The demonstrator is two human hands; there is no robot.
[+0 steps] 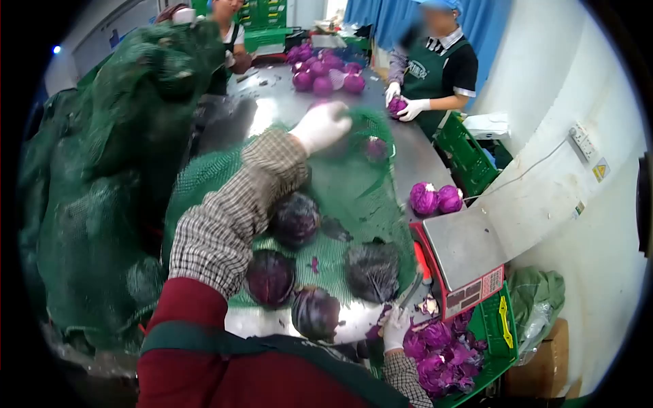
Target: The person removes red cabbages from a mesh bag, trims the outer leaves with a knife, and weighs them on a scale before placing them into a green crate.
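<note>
My left hand (pixel 323 129), in a white glove and blurred by motion, reaches forward over the far part of a green mesh sack (pixel 340 183); its grip is unclear. My right hand (pixel 394 328), also gloved, is low by the table edge, its fingers curled at a purple scrap. What it grips is hard to make out. Just above it lies a knife (pixel 423 264) with a red-orange handle, beside the scale. Dark cabbages (pixel 271 277) rest on the mesh, one (pixel 373 270) nearer my right hand. A purple cabbage (pixel 375 148) shows at the mesh's far end.
Full green sacks (pixel 102 177) pile up at left. At right are a scale (pixel 462 248), two purple cabbages (pixel 424 198) and a green crate (pixel 500 333) of purple leaves. More cabbages (pixel 322 86) lie far back. One co-worker (pixel 435 75) holds a cabbage; another person (pixel 231 41) stands at back left.
</note>
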